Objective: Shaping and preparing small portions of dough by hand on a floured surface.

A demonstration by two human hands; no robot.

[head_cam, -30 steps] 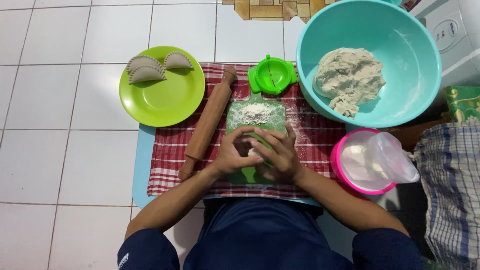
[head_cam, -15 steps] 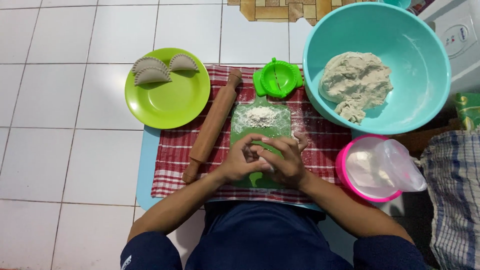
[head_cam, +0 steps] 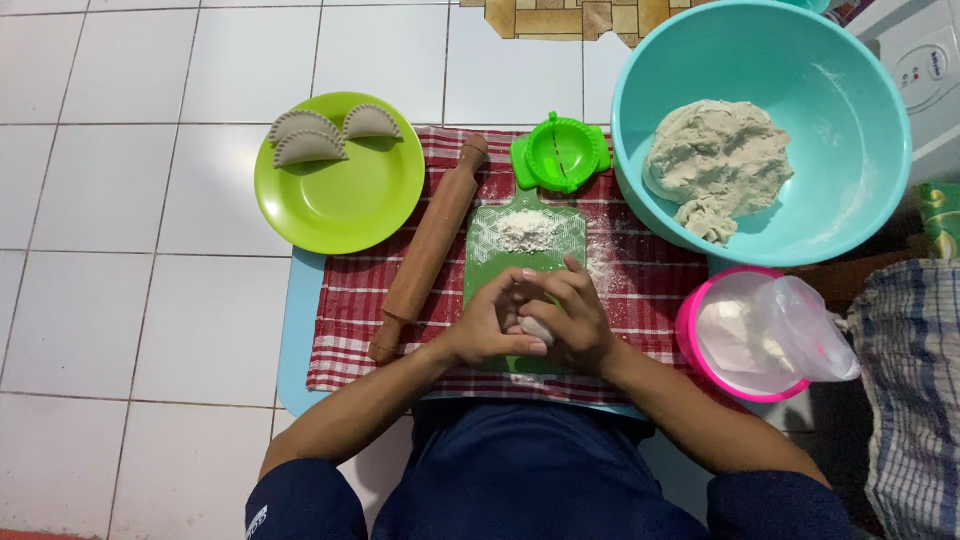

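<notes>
Cupping a small dough ball [head_cam: 537,328] between them, the left hand [head_cam: 487,328] and right hand [head_cam: 576,322] close around it over the green cutting board [head_cam: 492,262], rolling pin [head_cam: 428,250] at ten o'clock.

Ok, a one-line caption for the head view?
Both hands, left hand and right hand, cup a dough ball over a floured green board.

Pretty bright, even indoor light, soft shadows under the green plate [head_cam: 340,195] and teal bowl [head_cam: 640,120], slight glare on tiles, everything sharp.
</notes>
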